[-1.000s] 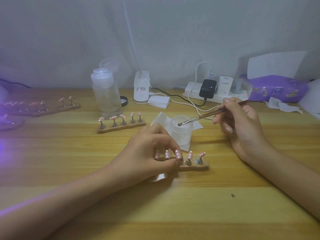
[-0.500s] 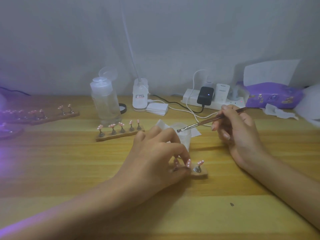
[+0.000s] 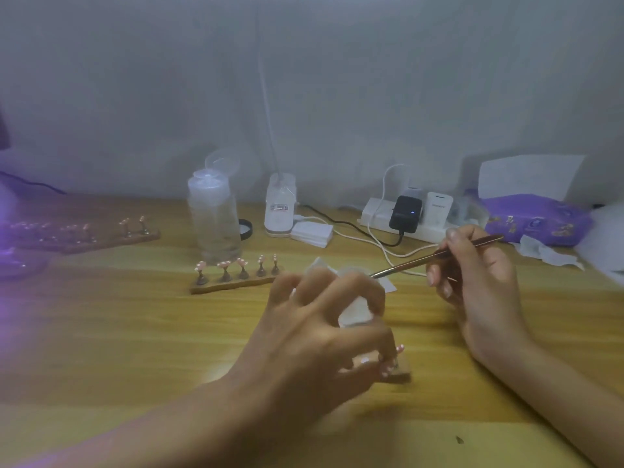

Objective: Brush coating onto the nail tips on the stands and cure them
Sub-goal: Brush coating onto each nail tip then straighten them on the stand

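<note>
far stands [image 3: 101,236]: at nine o'clock on the table, in the purple glow. The tips on them are too blurred to judge, so leave them alone.
bottle [image 3: 214,224]: at eleven o'clock from your left hand, standing just behind the middle stand. Keep your elbow clear of it.
middle stand [image 3: 233,284]: five tips upright, with neither hand on it.
left hand [image 3: 314,336]: fingers are curled down, with thumb and fingertips pinching the near stand. Hold it by the base and keep your fingers off the tips.
near stand [image 3: 400,374]: at four o'clock from that hand. Only its right end and a couple of pink tips show. Probably best to turn it so the tips face the brush.
white pot [image 3: 354,314]: at twelve o'clock from the near stand, half hidden behind your fingers.
brush [image 3: 435,255]: the bristle end points towards nine o'clock, above the pot. I cannot tell whether it is loaded.
right hand [image 3: 483,285]: pinches the brush like a pen. Brace your wrist on the table and stroke thinly from base to edge.
</note>
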`<state>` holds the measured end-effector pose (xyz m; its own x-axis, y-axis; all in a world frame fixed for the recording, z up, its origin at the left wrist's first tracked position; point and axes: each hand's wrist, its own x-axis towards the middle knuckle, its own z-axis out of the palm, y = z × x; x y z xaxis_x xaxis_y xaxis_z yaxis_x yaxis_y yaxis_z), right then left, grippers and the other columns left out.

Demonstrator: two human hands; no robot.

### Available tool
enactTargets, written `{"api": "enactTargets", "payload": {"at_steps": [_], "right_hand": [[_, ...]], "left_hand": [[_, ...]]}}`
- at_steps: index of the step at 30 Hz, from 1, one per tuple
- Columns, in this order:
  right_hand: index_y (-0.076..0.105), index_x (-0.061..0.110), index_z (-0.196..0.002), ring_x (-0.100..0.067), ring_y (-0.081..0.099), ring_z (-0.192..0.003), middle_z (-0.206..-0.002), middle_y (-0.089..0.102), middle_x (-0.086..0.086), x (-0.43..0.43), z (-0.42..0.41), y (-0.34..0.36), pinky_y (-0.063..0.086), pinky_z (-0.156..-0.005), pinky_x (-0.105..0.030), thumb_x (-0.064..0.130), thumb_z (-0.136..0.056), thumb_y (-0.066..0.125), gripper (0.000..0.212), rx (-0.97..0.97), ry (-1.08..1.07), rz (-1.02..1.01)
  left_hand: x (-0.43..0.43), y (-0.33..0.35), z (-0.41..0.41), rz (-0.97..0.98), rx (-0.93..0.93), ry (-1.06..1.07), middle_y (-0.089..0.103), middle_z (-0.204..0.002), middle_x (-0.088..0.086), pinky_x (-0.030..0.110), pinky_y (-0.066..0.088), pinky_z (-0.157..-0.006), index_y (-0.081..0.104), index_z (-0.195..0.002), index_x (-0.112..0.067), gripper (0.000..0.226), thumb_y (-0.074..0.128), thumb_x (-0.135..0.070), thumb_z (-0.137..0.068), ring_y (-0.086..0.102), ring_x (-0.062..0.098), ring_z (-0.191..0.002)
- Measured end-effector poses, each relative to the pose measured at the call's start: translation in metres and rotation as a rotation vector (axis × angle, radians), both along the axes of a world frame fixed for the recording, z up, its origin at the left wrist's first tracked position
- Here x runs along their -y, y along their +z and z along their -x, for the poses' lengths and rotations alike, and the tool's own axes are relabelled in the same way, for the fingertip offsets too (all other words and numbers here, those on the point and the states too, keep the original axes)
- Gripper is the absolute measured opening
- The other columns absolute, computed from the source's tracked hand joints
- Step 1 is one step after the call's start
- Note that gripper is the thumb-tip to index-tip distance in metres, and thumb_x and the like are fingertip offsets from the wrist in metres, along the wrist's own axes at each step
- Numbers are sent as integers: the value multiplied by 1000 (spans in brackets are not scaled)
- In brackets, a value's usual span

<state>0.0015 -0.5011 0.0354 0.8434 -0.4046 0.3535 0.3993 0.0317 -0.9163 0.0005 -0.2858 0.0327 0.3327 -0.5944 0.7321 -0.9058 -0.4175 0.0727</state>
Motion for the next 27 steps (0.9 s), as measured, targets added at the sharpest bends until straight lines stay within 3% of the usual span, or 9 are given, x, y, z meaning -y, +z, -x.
{"api": "enactTargets", "payload": {"at_steps": [3, 5, 7, 11, 15, 19, 24, 27], "right_hand": [[58, 29, -70, -10, 50, -46, -57, 61, -6, -2, 5, 9, 40, -43, -16, 42, -89, 56, 23, -5, 60, 162], [57, 23, -75, -13, 51, -47, -58, 62, -7, -3, 4, 18, 39, -41, -18, 40, -91, 56, 23, 3, 84, 300], [55, 8, -82, -17, 52, -47, -59, 62, -11, -4, 2, 26, 38, -39, -21, 35, -93, 55, 29, 22, 115, 421], [55, 5, -83, -20, 56, -49, -61, 64, -12, -7, -1, 35, 42, -42, -22, 34, -94, 56, 31, 21, 168, 616], [55, 6, -84, -17, 57, -51, -63, 67, -10, -10, -4, 29, 42, -43, -22, 33, -93, 55, 28, -21, 183, 658], [53, 0, -86, -21, 56, -51, -63, 67, -13, -8, -6, 26, 42, -42, -23, 34, -92, 54, 35, -51, 221, 584], [52, 1, -85, -18, 54, -47, -61, 65, -13, 3, -5, 28, 42, -40, -22, 34, -93, 53, 34, -1, 125, 449], [53, 12, -81, -16, 54, -47, -61, 65, -10, 6, -1, 22, 42, -41, -20, 38, -91, 54, 28, 1, 87, 346]], "left_hand": [[-7, 13, -11, 202, -190, -47, 64, -111, -16, 39, 39, -89, 73, -81, -29, 10, 72, -39, -83, 53, 6, -99], [-13, 23, -19, 360, -444, -155, 71, -104, -15, 34, 46, -91, 72, -86, -25, 10, 72, -34, -87, 62, 6, -103], [-18, 29, -27, 478, -688, -238, 76, -96, -11, 17, 47, -84, 73, -88, -24, 7, 70, -31, -90, 68, 4, -96], [-23, 28, -35, 533, -946, -362, 75, -90, -4, 22, 54, -77, 71, -84, -29, 7, 73, -23, -87, 70, 8, -90], [-25, 28, -37, 500, -983, -424, 71, -85, -8, 16, 52, -72, 70, -84, -32, 8, 76, -28, -82, 70, 10, -85], [-30, 29, -41, 474, -993, -457, 70, -83, -15, 9, 48, -65, 74, -85, -35, 7, 73, -28, -82, 64, -1, -75], [-32, 19, -51, 454, -1087, -359, 77, -98, -4, 13, 51, -73, 78, -86, -27, 5, 76, -29, -81, 70, 6, -91], [-27, 14, -56, 464, -1120, -307, 78, -100, -4, 12, 51, -77, 79, -87, -19, 14, 73, -28, -79, 71, 6, -97]]}}
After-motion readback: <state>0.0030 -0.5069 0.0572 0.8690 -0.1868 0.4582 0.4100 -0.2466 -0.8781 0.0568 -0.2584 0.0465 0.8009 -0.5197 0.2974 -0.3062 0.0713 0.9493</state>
